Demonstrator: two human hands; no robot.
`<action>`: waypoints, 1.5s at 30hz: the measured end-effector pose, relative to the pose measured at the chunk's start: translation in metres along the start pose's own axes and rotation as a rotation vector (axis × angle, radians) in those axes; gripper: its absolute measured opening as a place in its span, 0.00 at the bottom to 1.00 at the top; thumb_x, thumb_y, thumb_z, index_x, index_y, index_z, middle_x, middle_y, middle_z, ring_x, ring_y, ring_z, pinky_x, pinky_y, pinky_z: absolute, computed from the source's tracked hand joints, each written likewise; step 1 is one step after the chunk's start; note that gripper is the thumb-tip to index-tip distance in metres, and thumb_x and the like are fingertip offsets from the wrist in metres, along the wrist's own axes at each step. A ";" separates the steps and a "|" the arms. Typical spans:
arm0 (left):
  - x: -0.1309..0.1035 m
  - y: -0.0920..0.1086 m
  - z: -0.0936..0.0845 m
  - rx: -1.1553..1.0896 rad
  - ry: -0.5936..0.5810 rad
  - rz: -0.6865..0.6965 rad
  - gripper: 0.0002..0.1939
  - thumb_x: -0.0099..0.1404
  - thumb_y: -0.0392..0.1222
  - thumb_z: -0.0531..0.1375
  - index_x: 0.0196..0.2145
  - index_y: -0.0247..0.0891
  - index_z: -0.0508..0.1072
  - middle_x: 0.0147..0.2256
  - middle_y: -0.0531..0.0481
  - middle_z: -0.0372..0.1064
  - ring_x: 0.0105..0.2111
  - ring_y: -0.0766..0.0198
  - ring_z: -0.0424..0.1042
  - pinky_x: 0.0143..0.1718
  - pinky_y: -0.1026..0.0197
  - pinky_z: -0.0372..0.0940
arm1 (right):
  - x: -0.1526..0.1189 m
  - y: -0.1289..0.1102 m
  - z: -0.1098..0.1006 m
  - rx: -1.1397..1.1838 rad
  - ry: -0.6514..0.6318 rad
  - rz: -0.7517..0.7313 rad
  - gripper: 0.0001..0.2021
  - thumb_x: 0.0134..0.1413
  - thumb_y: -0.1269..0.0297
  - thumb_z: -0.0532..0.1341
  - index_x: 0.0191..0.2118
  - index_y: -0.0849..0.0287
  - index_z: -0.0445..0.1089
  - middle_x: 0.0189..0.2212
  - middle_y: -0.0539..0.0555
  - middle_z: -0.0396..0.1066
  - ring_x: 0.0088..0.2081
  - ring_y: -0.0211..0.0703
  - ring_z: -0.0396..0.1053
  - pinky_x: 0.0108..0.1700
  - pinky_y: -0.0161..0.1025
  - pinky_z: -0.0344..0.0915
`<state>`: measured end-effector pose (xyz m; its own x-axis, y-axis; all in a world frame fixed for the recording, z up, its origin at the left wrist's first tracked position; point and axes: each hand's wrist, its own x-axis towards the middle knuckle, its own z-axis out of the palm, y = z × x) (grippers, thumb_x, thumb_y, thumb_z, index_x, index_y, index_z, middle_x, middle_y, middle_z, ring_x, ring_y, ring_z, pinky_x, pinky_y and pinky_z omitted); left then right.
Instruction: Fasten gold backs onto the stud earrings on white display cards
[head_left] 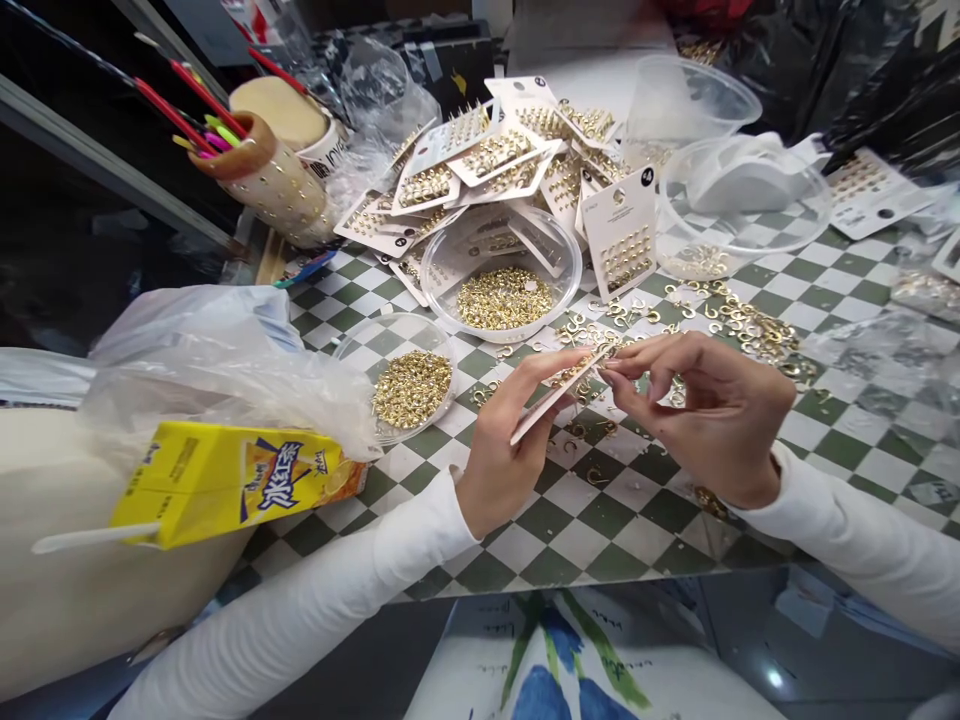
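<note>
Near the frame's centre, your left hand (499, 455) pinches the white cardboard card (550, 402) with gold studs, its long edge slanting up-right to your right hand (705, 415), fingertips nearly together, their hold unclear.

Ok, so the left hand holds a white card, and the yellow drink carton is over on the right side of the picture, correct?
Not quite: the head view shows the yellow drink carton on the left side, not the right. The left hand does hold a white card.
</note>
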<state>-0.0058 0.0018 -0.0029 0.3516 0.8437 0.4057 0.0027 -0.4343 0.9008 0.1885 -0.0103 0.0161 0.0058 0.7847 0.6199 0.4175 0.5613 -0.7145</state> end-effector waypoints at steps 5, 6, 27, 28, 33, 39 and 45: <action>0.000 -0.002 0.001 0.014 -0.002 -0.004 0.23 0.73 0.28 0.54 0.60 0.47 0.71 0.57 0.49 0.74 0.59 0.61 0.73 0.58 0.56 0.74 | 0.000 0.000 0.001 -0.016 -0.005 0.005 0.16 0.50 0.81 0.71 0.27 0.58 0.65 0.28 0.49 0.75 0.39 0.48 0.82 0.39 0.42 0.78; 0.001 -0.002 0.001 0.016 -0.002 0.002 0.22 0.73 0.28 0.55 0.60 0.47 0.71 0.57 0.49 0.74 0.59 0.60 0.73 0.59 0.55 0.73 | 0.000 0.000 0.002 -0.019 -0.007 0.007 0.16 0.50 0.81 0.71 0.27 0.58 0.65 0.27 0.49 0.75 0.39 0.47 0.82 0.38 0.42 0.78; 0.005 0.002 0.005 -0.222 -0.011 -0.121 0.18 0.71 0.30 0.60 0.55 0.44 0.75 0.58 0.46 0.73 0.63 0.58 0.71 0.62 0.54 0.72 | -0.002 0.007 0.001 0.033 -0.027 0.109 0.14 0.51 0.79 0.69 0.27 0.56 0.66 0.28 0.47 0.73 0.38 0.44 0.79 0.42 0.44 0.77; 0.005 0.002 0.005 -0.213 -0.009 -0.122 0.18 0.71 0.30 0.60 0.56 0.44 0.75 0.58 0.47 0.74 0.62 0.59 0.71 0.63 0.54 0.71 | -0.002 0.008 0.001 0.035 -0.029 0.113 0.14 0.51 0.79 0.69 0.27 0.56 0.66 0.28 0.47 0.73 0.38 0.44 0.79 0.43 0.45 0.77; 0.003 0.003 0.004 -0.108 -0.032 -0.057 0.19 0.72 0.31 0.58 0.58 0.44 0.73 0.60 0.46 0.73 0.63 0.57 0.70 0.65 0.49 0.69 | 0.000 0.009 0.000 0.052 -0.052 0.080 0.14 0.51 0.80 0.69 0.28 0.56 0.67 0.29 0.49 0.75 0.37 0.45 0.79 0.40 0.43 0.75; 0.002 0.004 0.002 -0.041 -0.065 -0.006 0.20 0.74 0.32 0.55 0.59 0.45 0.72 0.61 0.46 0.72 0.66 0.56 0.67 0.67 0.46 0.66 | -0.001 0.009 0.002 0.036 -0.044 0.055 0.12 0.51 0.80 0.69 0.32 0.55 0.70 0.30 0.48 0.73 0.33 0.41 0.75 0.36 0.41 0.72; 0.008 0.003 0.002 -0.180 0.040 -0.172 0.14 0.70 0.36 0.63 0.53 0.44 0.76 0.52 0.48 0.78 0.53 0.58 0.78 0.55 0.55 0.75 | 0.002 0.008 0.004 0.015 -0.015 -0.011 0.14 0.51 0.81 0.68 0.40 0.56 0.75 0.36 0.53 0.77 0.40 0.47 0.77 0.39 0.45 0.78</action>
<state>-0.0011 0.0066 0.0024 0.3230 0.9138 0.2463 -0.1087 -0.2227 0.9688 0.1887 -0.0031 0.0105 -0.0124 0.7820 0.6231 0.4041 0.5740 -0.7122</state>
